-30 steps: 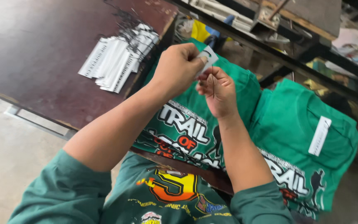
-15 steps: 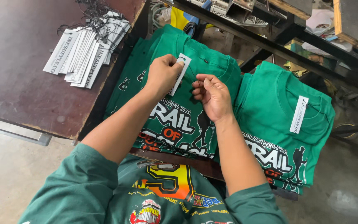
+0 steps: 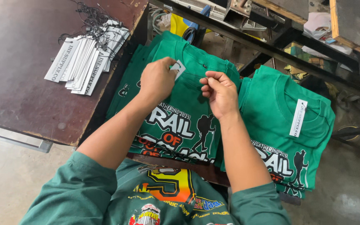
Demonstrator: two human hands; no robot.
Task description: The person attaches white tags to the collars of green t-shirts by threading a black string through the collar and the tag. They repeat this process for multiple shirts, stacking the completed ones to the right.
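I see the dark brown worktop (image 3: 17,83) filling the upper left, its right edge running down beside the clothes, so whatever lies on it sits within an easy reach of my left arm. Just off that edge a stack of green printed shirts (image 3: 180,121) lies flat with the neck turned away from me, which brings the collar under both hands. A second stack of the same green shirts (image 3: 280,137) sits touching the first on the right; its top shirt already carries a white hang tag (image 3: 298,117) at the neck, so I judge this to be the finished pile, set apart from the one in hand. Near the worktop's far right corner a fan of white tags (image 3: 84,62) lies with their black strings bunched at the far end, spread so one can be picked off singly. My left hand (image 3: 157,80) pinches a small white tag (image 3: 178,68) at the collar of the near stack. My right hand (image 3: 219,92) has its fingertips pressed together on the neckline just beside it, likely steadying the cloth.
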